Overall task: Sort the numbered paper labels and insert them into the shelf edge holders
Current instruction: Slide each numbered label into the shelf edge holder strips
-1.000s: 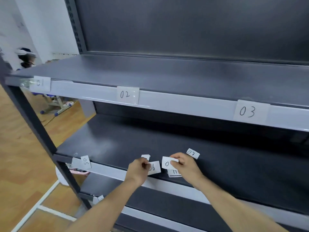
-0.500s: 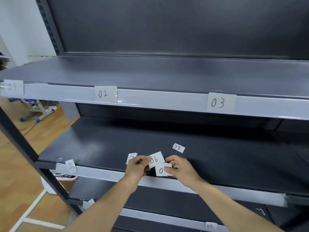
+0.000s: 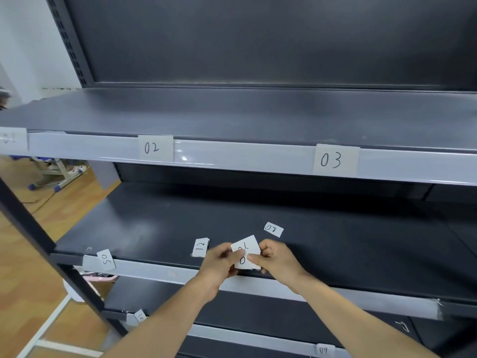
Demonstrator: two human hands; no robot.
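I see white paper labels (image 3: 245, 251) with black handwritten numerals pinched between my hands, above dark grey shelves (image 3: 154, 228) with pale grey edge holders (image 3: 258, 156); light orange wood-grain floor (image 3: 18, 254) lies left.

Your left hand (image 3: 222, 262) and right hand (image 3: 277, 259) cover part of the held labels (image 3: 245, 251); the top number is blurred, the lower shows only a 0. The label at far left (image 3: 11, 138) is smeared and cut by the frame edge. The bottom-holder label (image 3: 324, 350) is small, roughly 09.

Both hands, left hand (image 3: 222, 259) and right hand (image 3: 277, 259), pinch overlapping paper labels (image 3: 245, 251), apparently two, above the middle shelf (image 3: 154, 228).
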